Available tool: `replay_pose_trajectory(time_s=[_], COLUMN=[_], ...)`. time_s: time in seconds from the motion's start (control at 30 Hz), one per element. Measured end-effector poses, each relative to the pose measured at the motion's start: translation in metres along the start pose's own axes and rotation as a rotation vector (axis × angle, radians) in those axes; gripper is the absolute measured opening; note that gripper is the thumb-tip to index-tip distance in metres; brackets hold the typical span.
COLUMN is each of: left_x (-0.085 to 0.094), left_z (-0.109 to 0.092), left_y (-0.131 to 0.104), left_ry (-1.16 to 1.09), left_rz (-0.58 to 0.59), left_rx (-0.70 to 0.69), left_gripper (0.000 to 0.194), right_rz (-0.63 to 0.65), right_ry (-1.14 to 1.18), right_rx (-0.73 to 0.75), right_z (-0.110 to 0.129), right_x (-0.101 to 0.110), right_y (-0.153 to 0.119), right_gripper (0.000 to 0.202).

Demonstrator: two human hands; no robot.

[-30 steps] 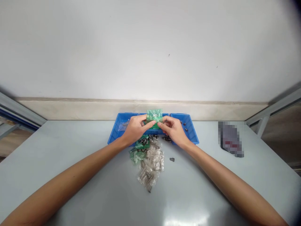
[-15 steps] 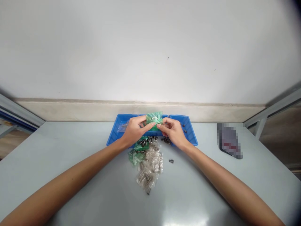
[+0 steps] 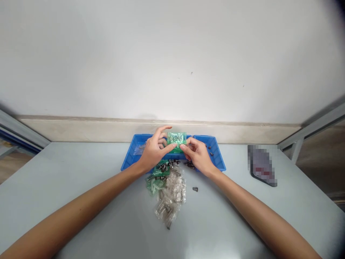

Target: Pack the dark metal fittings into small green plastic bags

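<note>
A small green plastic packet (image 3: 176,138) with small pieces inside is held upright above the blue bins. My right hand (image 3: 198,153) pinches its lower right side between thumb and fingers. At the packet's left, my left hand (image 3: 154,148) has its thumb across the lower front, its index finger raised off the packet and its other fingers curled by the edge. Below the hands lie dark screws (image 3: 174,163), more green packets (image 3: 155,185) and a heap of clear plastic packets (image 3: 175,190).
Blue bins (image 3: 129,158) stand in a row near the wall; the left one has clear packets, the right one a few dark screws (image 3: 211,154). One dark screw (image 3: 195,189) lies alone on the grey table (image 3: 94,219). A blurred dark object (image 3: 262,167) lies at the right.
My left index finger has lifted away from the packet, which now shows more of its face. My right hand keeps its pinch. The view has tilted slightly upward.
</note>
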State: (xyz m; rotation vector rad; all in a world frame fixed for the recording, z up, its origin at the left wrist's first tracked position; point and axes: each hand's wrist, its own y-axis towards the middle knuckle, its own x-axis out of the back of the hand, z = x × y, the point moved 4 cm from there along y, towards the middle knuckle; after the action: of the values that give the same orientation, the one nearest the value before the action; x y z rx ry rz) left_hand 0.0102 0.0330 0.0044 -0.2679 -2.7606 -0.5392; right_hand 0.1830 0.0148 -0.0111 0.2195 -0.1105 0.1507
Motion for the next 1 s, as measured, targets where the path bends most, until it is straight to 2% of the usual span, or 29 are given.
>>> replay_pose_trajectory(time_s=[0.07, 0.17, 0.23, 0.43, 1.0], left_x=[0.0012, 0.0010, 0.0016, 0.0026, 0.0051], left_z=[-0.0006, -0.0012, -0.0007, 0.0021, 0.0015], left_y=[-0.0004, -0.0003, -0.0001, 0.0002, 0.0002], left_ry=[0.003, 0.007, -0.001, 0.000, 0.052], left_rz=[-0.023, 0.001, -0.003, -0.012, -0.023], left_rx=[-0.016, -0.037, -0.043, -0.030, 0.008], left_gripper=[0.053, 0.041, 0.041, 0.042, 0.032], right_rz=[0.006, 0.008, 0.000, -0.029, -0.023], right_ry=[0.000, 0.000, 0.019, 0.089, -0.001], right_rx=[-0.002, 0.002, 0.008, 0.010, 0.030], right_z=[0.0000, 0.0002, 0.0008, 0.0026, 0.0073], right_x=[0.0000, -0.0001, -0.0003, -0.0005, 0.0001], right_y=[0.0001, 0.0004, 0.0006, 0.0007, -0.0018], right_gripper=[0.033, 0.026, 0.020, 0.037, 0.028])
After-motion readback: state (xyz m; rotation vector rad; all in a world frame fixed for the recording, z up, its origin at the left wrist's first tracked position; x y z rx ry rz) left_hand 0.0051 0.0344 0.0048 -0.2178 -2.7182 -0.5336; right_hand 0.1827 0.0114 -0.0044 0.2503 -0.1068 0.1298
